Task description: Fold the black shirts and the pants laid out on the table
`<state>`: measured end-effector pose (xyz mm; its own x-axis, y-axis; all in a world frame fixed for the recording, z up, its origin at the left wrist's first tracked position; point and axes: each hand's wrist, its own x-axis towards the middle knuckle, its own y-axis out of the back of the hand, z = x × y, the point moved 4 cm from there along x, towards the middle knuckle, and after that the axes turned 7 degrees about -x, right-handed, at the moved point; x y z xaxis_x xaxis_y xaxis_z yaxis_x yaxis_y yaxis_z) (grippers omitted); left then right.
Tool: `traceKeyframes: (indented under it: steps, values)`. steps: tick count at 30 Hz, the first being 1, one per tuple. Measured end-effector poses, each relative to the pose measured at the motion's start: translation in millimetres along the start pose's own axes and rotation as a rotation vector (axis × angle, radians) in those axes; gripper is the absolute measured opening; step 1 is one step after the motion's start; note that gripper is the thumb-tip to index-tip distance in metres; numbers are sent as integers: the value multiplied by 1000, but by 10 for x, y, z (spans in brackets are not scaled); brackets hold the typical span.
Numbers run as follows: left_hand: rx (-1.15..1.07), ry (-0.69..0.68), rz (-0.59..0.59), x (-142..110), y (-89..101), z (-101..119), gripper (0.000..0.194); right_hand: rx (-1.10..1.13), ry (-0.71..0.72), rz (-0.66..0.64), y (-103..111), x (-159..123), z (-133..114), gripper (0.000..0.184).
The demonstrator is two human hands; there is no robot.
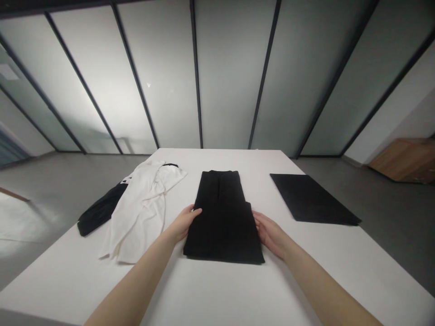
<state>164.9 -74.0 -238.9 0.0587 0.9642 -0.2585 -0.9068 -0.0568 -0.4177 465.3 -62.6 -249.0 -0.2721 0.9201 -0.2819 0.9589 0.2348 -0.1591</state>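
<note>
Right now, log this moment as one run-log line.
left hand: against left edge of folded black garment | right hand: against its right edge | nearby: white garment over black garment; flat black sheet; white table

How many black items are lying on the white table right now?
3: a folded black garment at centre, a flat black piece to its right, and a black garment partly under a white garment at left. Others could be hidden beneath the white one.
</note>
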Motion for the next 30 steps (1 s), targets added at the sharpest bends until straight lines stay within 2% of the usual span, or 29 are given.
traceKeyframes:
  steps: [4,8,13,16,18,22,24,30]
  values:
    - [134,30,-47,-50,35,10,49,13,9,-26,15,10,57,49]
    - [222,42,-69,-82,51,-3,49,-37,-30,-42,11,-32,87,49]
    - [331,234,-100,-118,142,-24,51,-181,-148,-215,-14,-141,70,37]
    - [447,339,-105,-145,249,-3,54,-207,-186,-226,5,-173,64,37]
    - [475,364,-119,-155,280,2,56,-166,-116,-206,-12,-157,45,44]
    - [406,267,-186,-167,201,-9,55,-109,77,-143,-61,-107,12,53]
    - [386,248,-228,-186,145,-32,56,-150,56,-166,-71,-102,36,52]
    - [377,339,-409,-291,53,-111,59,-229,-65,-320,-63,-188,33,42]
